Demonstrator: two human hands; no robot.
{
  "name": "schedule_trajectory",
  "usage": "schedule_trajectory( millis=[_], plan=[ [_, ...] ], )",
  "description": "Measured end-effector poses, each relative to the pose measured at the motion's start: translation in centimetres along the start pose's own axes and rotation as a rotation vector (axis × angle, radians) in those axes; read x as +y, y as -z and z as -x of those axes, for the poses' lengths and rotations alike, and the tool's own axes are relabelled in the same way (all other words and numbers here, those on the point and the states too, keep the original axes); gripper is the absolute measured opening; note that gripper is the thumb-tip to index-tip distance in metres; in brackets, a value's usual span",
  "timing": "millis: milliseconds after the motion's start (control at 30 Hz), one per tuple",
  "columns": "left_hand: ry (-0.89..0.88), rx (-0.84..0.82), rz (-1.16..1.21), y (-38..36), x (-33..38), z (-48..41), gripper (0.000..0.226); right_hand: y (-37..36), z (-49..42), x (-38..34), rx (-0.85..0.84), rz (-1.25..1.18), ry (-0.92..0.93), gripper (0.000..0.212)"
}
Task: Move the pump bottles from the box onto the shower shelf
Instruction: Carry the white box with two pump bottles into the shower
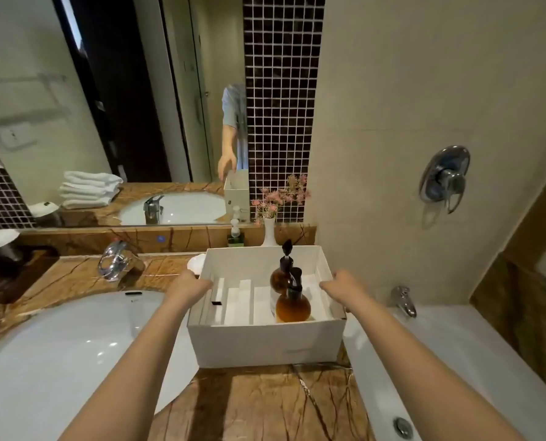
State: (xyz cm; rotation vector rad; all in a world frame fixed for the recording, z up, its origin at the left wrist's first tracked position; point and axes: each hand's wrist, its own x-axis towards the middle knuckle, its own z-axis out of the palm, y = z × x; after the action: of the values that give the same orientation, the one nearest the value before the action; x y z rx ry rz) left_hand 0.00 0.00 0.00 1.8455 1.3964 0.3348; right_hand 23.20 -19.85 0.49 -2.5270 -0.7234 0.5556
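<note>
A white cardboard box point(266, 343) stands on the brown marble counter point(265, 405) between the sink and the bathtub. Two amber pump bottles with dark pumps stand upright in its right half: the nearer one point(293, 308) and another point(281, 278) just behind it. White divider strips fill the left half. My left hand point(189, 286) grips the box's left wall at the rim. My right hand point(344, 284) grips the right wall at the rim. No shower shelf is plainly visible.
A white sink point(58, 351) with a chrome tap point(115, 261) lies to the left. The bathtub point(456, 361) with its spout point(403, 300) lies to the right, a shower valve point(445, 179) on the wall above. A vase with pink flowers point(270, 230) and a soap dispenser point(235, 235) stand behind the box.
</note>
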Motion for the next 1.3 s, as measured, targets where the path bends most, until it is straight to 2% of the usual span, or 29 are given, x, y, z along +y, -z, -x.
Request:
schedule_trajectory(
  millis=[67, 400, 500, 800, 967, 1300],
  plan=[
    [-0.001, 0.025, -0.007, -0.5, -0.6, -0.7, 0.021, -0.8, -0.7, 0.0, 0.006, 0.018, -0.003, 0.037],
    [-0.067, 0.064, -0.204, -2.1, -2.4, -2.6, 0.021, -2.6, -2.3, 0.7, 0.164, 0.241, -0.039, 0.014],
    [-0.073, 0.08, -0.19, -2.1, -2.4, -2.4, 0.013, -2.5, -2.2, 0.6, 0.166, 0.263, -0.032, 0.014],
    [-0.098, 0.115, -0.194, -0.9, -1.3, -1.8, 0.012, -1.4, -1.5, 0.0, 0.157, 0.229, 0.0, 0.018],
    [-0.12, 0.121, -0.147, 2.0, 0.9, -0.6, 0.018, 2.3, 0.0, -2.4, 0.147, 0.219, 0.048, 0.02],
    [-0.168, 0.143, -0.225, 12.8, 11.0, 5.2, 0.008, 15.2, 5.8, -8.9, 0.156, 0.238, 0.095, 0.031]
  ],
)
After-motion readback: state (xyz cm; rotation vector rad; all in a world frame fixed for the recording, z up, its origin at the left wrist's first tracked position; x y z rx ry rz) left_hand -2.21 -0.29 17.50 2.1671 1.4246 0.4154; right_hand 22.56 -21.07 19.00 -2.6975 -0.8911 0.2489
